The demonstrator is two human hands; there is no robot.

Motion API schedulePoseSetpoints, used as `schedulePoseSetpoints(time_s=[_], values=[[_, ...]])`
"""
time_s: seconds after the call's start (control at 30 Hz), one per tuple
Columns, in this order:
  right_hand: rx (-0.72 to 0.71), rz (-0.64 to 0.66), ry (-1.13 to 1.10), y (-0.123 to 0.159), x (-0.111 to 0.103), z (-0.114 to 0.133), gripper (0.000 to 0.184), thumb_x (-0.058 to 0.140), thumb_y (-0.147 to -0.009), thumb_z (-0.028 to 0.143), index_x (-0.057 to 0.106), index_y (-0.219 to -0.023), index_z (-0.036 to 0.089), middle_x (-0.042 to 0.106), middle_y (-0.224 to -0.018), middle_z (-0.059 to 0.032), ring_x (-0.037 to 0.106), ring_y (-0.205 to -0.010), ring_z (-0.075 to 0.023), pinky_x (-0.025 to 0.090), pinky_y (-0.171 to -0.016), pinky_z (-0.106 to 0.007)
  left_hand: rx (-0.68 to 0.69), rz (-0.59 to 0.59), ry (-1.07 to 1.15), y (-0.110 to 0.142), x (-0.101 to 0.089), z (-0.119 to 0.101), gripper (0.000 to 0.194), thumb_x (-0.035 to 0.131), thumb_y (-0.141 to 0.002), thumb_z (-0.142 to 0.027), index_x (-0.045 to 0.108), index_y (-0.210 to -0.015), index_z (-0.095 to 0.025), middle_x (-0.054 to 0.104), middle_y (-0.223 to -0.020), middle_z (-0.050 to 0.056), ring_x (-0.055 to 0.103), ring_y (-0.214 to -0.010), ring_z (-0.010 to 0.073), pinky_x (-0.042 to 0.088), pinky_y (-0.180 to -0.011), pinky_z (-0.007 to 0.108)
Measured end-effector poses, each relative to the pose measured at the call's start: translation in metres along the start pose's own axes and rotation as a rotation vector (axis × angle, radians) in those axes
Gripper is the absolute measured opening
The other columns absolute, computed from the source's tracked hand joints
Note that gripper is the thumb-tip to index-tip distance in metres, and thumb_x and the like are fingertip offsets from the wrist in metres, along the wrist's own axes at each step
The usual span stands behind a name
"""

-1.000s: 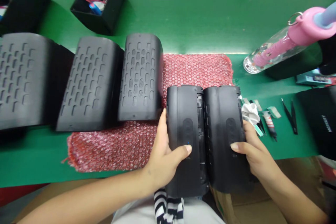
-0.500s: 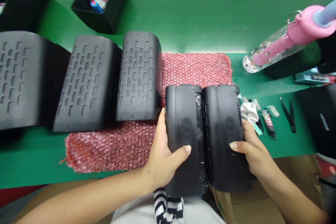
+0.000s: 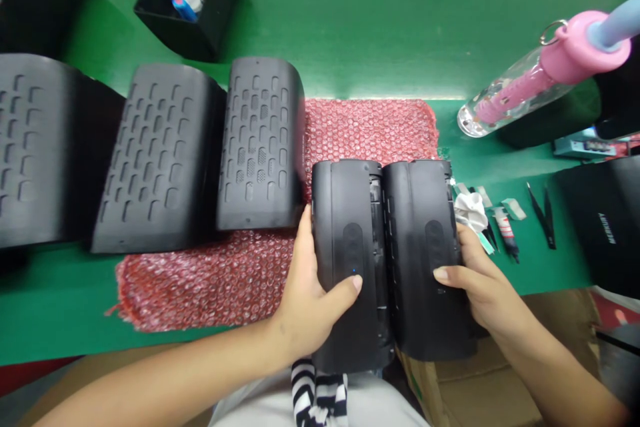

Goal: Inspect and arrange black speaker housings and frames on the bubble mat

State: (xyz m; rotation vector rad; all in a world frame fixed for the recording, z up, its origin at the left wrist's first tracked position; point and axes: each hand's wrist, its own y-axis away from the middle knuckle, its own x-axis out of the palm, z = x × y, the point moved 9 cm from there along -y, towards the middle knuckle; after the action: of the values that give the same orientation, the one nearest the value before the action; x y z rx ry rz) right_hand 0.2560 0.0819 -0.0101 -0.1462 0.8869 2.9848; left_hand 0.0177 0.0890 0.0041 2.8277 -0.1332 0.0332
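Two black speakers (image 3: 345, 320) (image 3: 425, 320) stand side by side at the bench's front edge, button strips facing up. My left hand (image 3: 320, 287) grips the left speaker, its thumb on the button strip beside a small blue light. Around the right speaker's outer side wraps my right hand (image 3: 480, 280), with its thumb pressed near the lower end of that strip. The fingers beneath both are partly hidden. An open slot with inner parts shows along the left speaker's right side. Beyond my left hand sits a speaker shell with a dimpled face (image 3: 260, 147).
Red bubble wrap (image 3: 200, 293) lies on the green bench (image 3: 350, 27). More dimpled shells (image 3: 150, 147) stand left, and an open black box (image 3: 215, 20) with wires sits behind. At right are a pink-capped bottle (image 3: 530, 87), tweezers (image 3: 545, 217), a small tube (image 3: 506, 233) and a black pouch (image 3: 600, 227).
The whole view has shifted slightly, so things appear a little further left. Both hands keep the same hold on the speakers, thumbs in the same places.
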Motion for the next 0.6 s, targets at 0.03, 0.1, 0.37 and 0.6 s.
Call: schedulePoseSetpoints(time_s=[0.03, 0.1, 0.37, 0.6], values=[[0.003, 0.0, -0.001, -0.0003, 0.0002, 0.0002, 0.061, 0.07, -0.07, 0.032, 0.048, -0.127, 0.029, 0.064, -0.121, -0.0018, 0.059, -0.111, -0.0273, 0.049, -0.092, -0.039, -0.001, -0.001, 0.002, 0.0002, 0.0001, 0.0002, 0.101, 0.069, -0.08, -0.032, 0.004, -0.157, -0.019, 0.022, -0.163, 0.013, 0.029, -0.148, 0.0316, 0.02, -0.124, 0.049], [0.011, 0.008, -0.009, -0.0005, 0.001, -0.0005, 0.061, 0.07, -0.07, 0.032, 0.048, -0.127, 0.029, 0.064, -0.12, -0.0019, 0.06, -0.11, -0.0274, 0.05, -0.091, -0.04, -0.005, -0.003, 0.007, 0.0005, 0.0003, 0.0007, 0.101, 0.069, -0.08, -0.032, 0.005, -0.157, -0.02, 0.023, -0.163, 0.013, 0.029, -0.148, 0.0318, 0.02, -0.124, 0.049], [-0.009, 0.012, 0.024, 0.001, -0.0007, -0.0026, 0.06, 0.067, -0.073, 0.033, 0.047, -0.129, 0.03, 0.064, -0.123, -0.0019, 0.06, -0.112, -0.0286, 0.05, -0.093, -0.042, -0.022, -0.006, 0.032, 0.0007, 0.0002, 0.0016, 0.102, 0.07, -0.079, -0.033, 0.005, -0.157, -0.02, 0.027, -0.161, 0.013, 0.032, -0.146, 0.0323, 0.023, -0.123, 0.049], [-0.045, -0.016, 0.021, 0.0038, -0.0001, -0.0016, 0.066, 0.066, -0.076, 0.031, 0.045, -0.138, 0.032, 0.059, -0.134, -0.0004, 0.053, -0.125, -0.0276, 0.04, -0.107, -0.043, -0.025, -0.008, 0.039, 0.0005, 0.0002, 0.0026, 0.103, 0.071, -0.078, -0.033, 0.006, -0.157, -0.021, 0.028, -0.161, 0.014, 0.033, -0.146, 0.0329, 0.025, -0.122, 0.05]])
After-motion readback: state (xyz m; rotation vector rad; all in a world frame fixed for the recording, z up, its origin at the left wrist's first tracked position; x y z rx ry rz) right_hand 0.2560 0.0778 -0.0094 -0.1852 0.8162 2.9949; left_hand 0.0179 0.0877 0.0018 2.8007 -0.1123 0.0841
